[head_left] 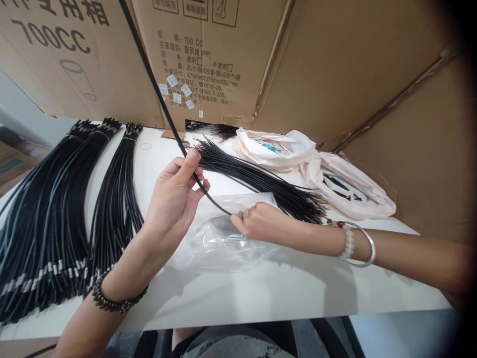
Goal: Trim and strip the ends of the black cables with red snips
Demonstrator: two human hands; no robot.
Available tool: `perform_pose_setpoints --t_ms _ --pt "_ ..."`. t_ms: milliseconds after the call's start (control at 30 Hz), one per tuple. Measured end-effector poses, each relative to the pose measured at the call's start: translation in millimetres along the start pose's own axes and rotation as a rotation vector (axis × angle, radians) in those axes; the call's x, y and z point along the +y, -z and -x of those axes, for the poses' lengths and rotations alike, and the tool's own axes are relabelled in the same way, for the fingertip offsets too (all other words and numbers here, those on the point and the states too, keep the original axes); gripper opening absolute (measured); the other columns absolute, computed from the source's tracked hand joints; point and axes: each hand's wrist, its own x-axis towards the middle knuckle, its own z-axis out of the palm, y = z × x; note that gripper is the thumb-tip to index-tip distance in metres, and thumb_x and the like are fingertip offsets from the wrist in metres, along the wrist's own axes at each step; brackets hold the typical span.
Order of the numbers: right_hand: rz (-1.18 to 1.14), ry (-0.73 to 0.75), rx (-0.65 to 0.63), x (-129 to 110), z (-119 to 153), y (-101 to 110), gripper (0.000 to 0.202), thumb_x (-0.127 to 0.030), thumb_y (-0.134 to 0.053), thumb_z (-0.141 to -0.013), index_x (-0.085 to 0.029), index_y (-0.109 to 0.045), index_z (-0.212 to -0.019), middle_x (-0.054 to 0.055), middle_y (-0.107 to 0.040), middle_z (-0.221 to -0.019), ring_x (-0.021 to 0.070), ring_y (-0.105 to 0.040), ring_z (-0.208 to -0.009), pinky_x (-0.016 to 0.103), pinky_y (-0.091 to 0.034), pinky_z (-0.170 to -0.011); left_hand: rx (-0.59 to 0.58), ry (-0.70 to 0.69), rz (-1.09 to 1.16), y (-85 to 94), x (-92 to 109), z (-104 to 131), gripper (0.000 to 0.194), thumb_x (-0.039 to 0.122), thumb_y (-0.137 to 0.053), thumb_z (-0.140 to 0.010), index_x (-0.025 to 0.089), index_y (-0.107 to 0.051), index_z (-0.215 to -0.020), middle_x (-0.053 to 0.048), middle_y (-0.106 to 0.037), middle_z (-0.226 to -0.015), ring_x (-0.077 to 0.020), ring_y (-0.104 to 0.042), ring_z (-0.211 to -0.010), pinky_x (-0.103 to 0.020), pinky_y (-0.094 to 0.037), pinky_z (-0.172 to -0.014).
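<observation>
A long black cable [163,104] runs from the top of the view down between my hands. My left hand [171,199] pinches it between thumb and fingers. Its lower end goes into my right hand [259,221], whose fingers are curled tightly round it and hide the tip. Under and between the hands lies a clear plastic bag [212,243]. Just behind them a loose bundle of thin black wires [257,181] with coppery ends lies on the white table [231,293].
Thick bundles of black cables [70,174], several with small white labels, lie along the left; another bundle [117,189] is nearer my left arm. Two pale bags [279,154] with small parts sit at the back right. Cardboard boxes [216,30] wall the rear, with small white stickers [177,98].
</observation>
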Motion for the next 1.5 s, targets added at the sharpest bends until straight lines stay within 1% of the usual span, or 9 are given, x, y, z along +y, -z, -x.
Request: perform_pose_setpoints --t_ms 233,367,533,733,900,1100,1233,1333,1500 --pt "-0.113 -0.161 -0.062 8.5 19.9 26.9 0.007 -0.010 -0.054 -0.086 -0.013 -0.054 -0.093 0.003 -0.062 -0.058 0.0143 -0.053 -0.050 0.028 -0.010 -0.048 -0.040 -0.055 -0.019 0.6 -2.4 -3.3 0.036 0.038 -0.081 -0.065 0.016 -0.054 -0.068 0.006 -0.050 -0.062 -0.0015 -0.046 -0.055 -0.018 -0.043 -0.057" --pt "-0.181 -0.270 -0.061 16.5 37.1 38.2 0.026 -0.040 -0.059 -0.090 -0.015 -0.054 -0.093 0.000 -0.061 -0.057 0.0142 -0.052 -0.049 0.027 -0.010 -0.049 -0.071 -0.157 -0.069 -0.9 -1.2 1.6 0.031 0.038 -0.078 -0.070 0.015 -0.057 -0.066 0.005 -0.051 -0.063 -0.0011 -0.046 -0.058 -0.017 -0.044 -0.058" --pt "-0.248 -0.345 -0.027 17.4 45.0 45.2 0.027 -0.042 -0.051 -0.096 -0.015 -0.053 -0.099 0.002 -0.066 -0.068 0.0140 -0.054 -0.054 0.026 -0.013 -0.051 -0.155 -0.363 -0.160 -3.5 -2.4 6.9 0.028 0.043 -0.075 -0.072 0.019 -0.061 -0.066 0.004 -0.049 -0.056 -0.0029 -0.046 -0.053 -0.018 -0.046 -0.056" --pt "-0.369 -0.453 0.231 17.0 70.4 39.2 0.029 -0.045 -0.054 -0.093 -0.016 -0.055 -0.097 0.001 -0.066 -0.067 0.0157 -0.057 -0.056 0.024 -0.020 -0.052 -0.380 -0.738 -0.175 -6.1 -9.9 9.5 0.033 0.042 -0.072 -0.072 0.015 -0.054 -0.066 0.007 -0.041 -0.046 -0.0034 -0.032 -0.032 -0.019 -0.017 -0.030" --pt "-0.401 -0.466 0.311 5.1 85.2 24.9 0.033 -0.045 -0.054 -0.094 -0.013 -0.055 -0.100 0.002 -0.067 -0.066 0.0165 -0.059 -0.055 0.025 -0.023 -0.052 -0.433 -0.764 -0.128 -14.6 -15.6 16.7 0.038 0.044 -0.071 -0.074 0.012 -0.054 -0.063 0.007 -0.033 -0.046 -0.0005 -0.026 -0.033 -0.017 -0.012 -0.031" --pt "-0.520 -0.207 0.128 -27.2 72.1 28.4 0.041 -0.042 -0.070 -0.084 -0.014 -0.057 -0.112 0.006 -0.072 -0.083 0.0198 -0.066 -0.071 0.026 -0.022 -0.055 -0.497 -0.800 -0.157 -17.9 -18.6 29.1 0.021 0.029 -0.064 -0.081 0.013 -0.056 -0.069 0.003 -0.036 -0.053 -0.0029 -0.027 -0.039 -0.021 -0.010 -0.037" --pt "-0.561 -0.189 0.139 -37.7 56.1 23.6 0.035 -0.027 -0.076 -0.076 -0.011 -0.062 -0.103 0.009 -0.070 -0.079 0.0196 -0.061 -0.070 0.028 -0.014 -0.055 -0.529 -0.777 -0.256 -15.4 -20.0 45.6 0.014 0.021 -0.070 -0.072 0.012 -0.059 -0.073 0.000 -0.044 -0.061 -0.0041 -0.036 -0.050 -0.023 -0.018 -0.050" --pt "-0.625 -0.204 0.219 -36.3 51.2 17.8 0.009 -0.011 -0.062 -0.079 -0.014 -0.064 -0.087 0.006 -0.067 -0.075 0.0150 -0.054 -0.064 0.028 -0.015 -0.057 -0.567 -0.740 -0.307 -11.7 -24.7 52.8 0.022 0.027 -0.075 -0.070 0.015 -0.058 -0.074 0.001 -0.041 -0.061 -0.0068 -0.041 -0.058 -0.024 -0.022 -0.056" --pt "-0.858 -0.303 0.568 -32.3 51.4 0.5 0.016 -0.018 -0.043 -0.087 -0.016 -0.058 -0.094 0.001 -0.058 -0.075 0.0123 -0.045 -0.065 0.025 -0.025 -0.062 -0.649 -0.737 -0.288 -5.3 -37.4 42.1 0.030 0.030 -0.078 -0.067 0.017 -0.052 -0.076 0.003 -0.037 -0.062 -0.0053 -0.036 -0.052 -0.023 -0.021 -0.049"
